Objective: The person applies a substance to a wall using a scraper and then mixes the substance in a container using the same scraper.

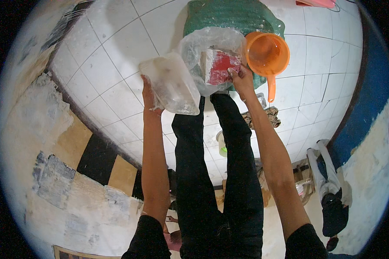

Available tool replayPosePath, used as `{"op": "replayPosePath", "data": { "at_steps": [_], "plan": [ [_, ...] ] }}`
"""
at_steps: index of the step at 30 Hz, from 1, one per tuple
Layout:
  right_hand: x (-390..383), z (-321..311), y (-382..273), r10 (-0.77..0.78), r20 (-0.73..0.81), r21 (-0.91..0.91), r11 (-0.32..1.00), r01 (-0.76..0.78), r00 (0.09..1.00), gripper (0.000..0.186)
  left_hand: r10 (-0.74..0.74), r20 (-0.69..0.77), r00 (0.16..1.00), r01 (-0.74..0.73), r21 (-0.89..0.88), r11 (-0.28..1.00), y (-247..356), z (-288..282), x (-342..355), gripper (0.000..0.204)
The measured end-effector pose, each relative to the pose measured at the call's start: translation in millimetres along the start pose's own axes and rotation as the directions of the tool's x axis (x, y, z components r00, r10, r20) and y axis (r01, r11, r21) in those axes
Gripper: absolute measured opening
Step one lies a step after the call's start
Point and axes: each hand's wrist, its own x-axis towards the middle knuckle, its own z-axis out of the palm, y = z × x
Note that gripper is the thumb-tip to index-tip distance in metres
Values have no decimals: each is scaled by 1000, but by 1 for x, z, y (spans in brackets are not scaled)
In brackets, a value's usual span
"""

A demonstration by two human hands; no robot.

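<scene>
My left hand (149, 96) is closed on the side of a whitish plastic tub (170, 80), which is tilted and smeared with white inside. Thumb and fingers of my right hand (242, 81) pinch a flat red piece (224, 64) caked with white powder along its left edge. I cannot make out whether it is a scraper or a scoop. Under and around it lies a clear plastic bag (192, 43), its mouth spread wide. Beside my right hand stands an orange dipper (273, 71), its handle toward me. A green woven sack (229, 15) lies beneath the bag and dipper.
White floor tiles (103, 64) surround the sack. A crumpled brown patterned cloth (270, 117) lies right of my legs, and a pale container with something green (221, 144) sits between them. Patchy walls (52, 185) rise at both sides. Another person (333, 203) is at the lower right.
</scene>
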Motion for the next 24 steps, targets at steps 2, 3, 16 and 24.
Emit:
{"op": "replayPosePath", "data": {
  "at_steps": [2, 3, 16, 24],
  "plan": [
    [-2, -4, -2, 34, 25, 46, 998, -35, 999, 18, -2, 61, 998, 10, -128, 992, 1, -5, -3, 81],
    [-3, -8, -1, 35, 34, -1, 999, -35, 999, 17, 17, 59, 998, -10, -123, 992, -1, -7, -4, 83],
    [-30, 6, -46, 56, -24, 126, 991, -52, 998, 19, 29, 48, 998, -15, -274, 962, -22, -35, -22, 90],
    [-32, -26, -60, -21, -1, -28, 999, 21, 1000, 25, 105, 18, 994, -93, -336, 937, -11, -47, -29, 89]
  ]
}}
